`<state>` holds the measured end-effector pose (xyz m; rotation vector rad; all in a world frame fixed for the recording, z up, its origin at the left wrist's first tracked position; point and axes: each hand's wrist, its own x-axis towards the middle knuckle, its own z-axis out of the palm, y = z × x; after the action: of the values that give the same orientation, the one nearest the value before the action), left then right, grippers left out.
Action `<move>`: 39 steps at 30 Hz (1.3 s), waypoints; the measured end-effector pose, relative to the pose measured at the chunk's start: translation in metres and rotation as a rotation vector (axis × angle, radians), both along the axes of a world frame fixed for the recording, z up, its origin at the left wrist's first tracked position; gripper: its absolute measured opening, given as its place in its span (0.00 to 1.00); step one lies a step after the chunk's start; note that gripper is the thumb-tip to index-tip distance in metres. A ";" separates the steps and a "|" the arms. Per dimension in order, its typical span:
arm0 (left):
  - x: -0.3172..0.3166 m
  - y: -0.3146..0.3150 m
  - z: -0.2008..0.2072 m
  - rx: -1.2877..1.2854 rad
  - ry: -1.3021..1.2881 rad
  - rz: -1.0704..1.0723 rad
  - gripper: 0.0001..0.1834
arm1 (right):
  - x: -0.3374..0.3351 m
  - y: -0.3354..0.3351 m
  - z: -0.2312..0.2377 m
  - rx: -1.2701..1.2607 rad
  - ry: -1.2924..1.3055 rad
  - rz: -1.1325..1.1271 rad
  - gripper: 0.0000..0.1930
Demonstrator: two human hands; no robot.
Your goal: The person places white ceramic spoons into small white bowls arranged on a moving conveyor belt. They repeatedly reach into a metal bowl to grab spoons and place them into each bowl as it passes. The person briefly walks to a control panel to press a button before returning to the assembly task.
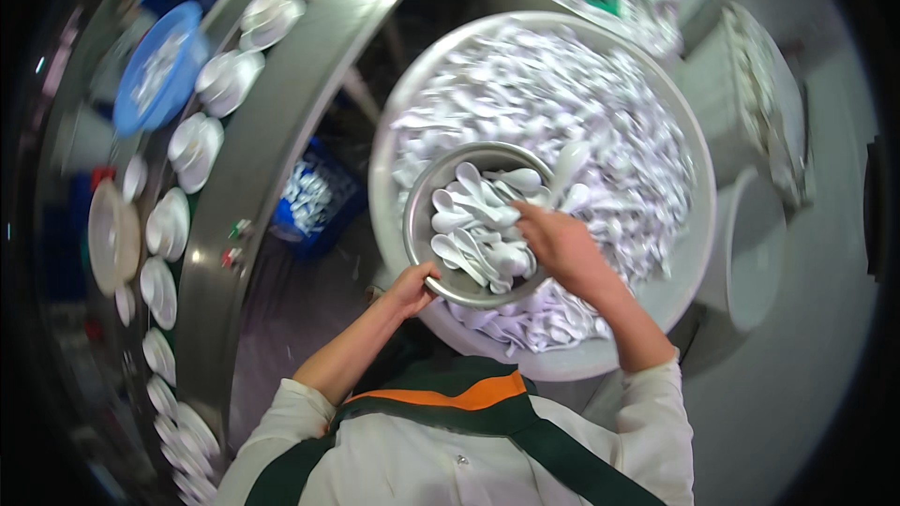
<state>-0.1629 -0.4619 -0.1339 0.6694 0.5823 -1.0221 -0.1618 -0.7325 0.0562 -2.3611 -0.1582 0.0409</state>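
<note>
A round metal bowl (419, 264), partly filled with white soup spoons (469, 248), is over the front left part of a big pale tub (698, 234). My left hand (411, 289) grips the bowl's near left rim, thumb on top. Inside the bowl's right side, the fingers of my right hand (562, 244) are closed on a white spoon; they are partly hidden among the spoons. Another white spoon (570, 167), larger and blurred, sticks up by that hand over the rim. A deep heap of loose white spoons (553, 80) fills the tub.
Stacked white bowls (197, 152) line a conveyor on the left, beside a metal ledge (253, 131). A blue basin (187, 47) and a beige basin (131, 244) stand beyond. Below is a blue crate (328, 225). At right are a white bucket (755, 262) and a filled sack (759, 94).
</note>
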 end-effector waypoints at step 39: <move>-0.128 0.404 0.218 1.670 -1.193 -0.778 0.04 | 0.089 0.617 0.041 -0.183 -1.317 1.886 0.14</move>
<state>-0.2906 -0.0575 0.0844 2.8612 -0.0929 -0.3763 -0.0728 -0.1155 0.0974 -1.1129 -2.7890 -0.5771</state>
